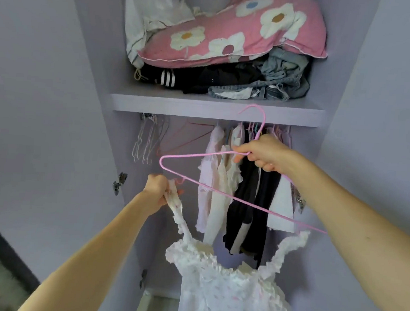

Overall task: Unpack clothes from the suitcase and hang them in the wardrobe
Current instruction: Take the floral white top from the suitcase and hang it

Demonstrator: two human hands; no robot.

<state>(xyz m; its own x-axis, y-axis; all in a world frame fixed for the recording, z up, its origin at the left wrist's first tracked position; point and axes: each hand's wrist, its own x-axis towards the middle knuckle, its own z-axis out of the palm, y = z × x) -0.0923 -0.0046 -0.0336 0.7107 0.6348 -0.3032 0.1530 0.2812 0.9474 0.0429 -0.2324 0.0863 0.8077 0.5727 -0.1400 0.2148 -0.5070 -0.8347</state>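
Note:
A white ruffled dress (224, 285) with small pink dots hangs in front of the open lilac wardrobe (217, 108). My left hand (156, 190) grips its left ruffled strap, pulled up beside the lower bar of a pink wire hanger (220, 193). My right hand (262, 153) grips the hanger at its neck, the hook pointing up toward the shelf edge. The dress's right strap hangs from the hanger's right end near my right forearm. No suitcase is in view.
Pale and black clothes (240, 189) hang on the rail under the shelf, right of centre. Several bare hangers (147, 139) hang at the rail's left. On the shelf lie a pink flowered pillow (234, 33) and folded dark clothes and jeans (228, 84). Door hinges (119, 182) stick out on the left.

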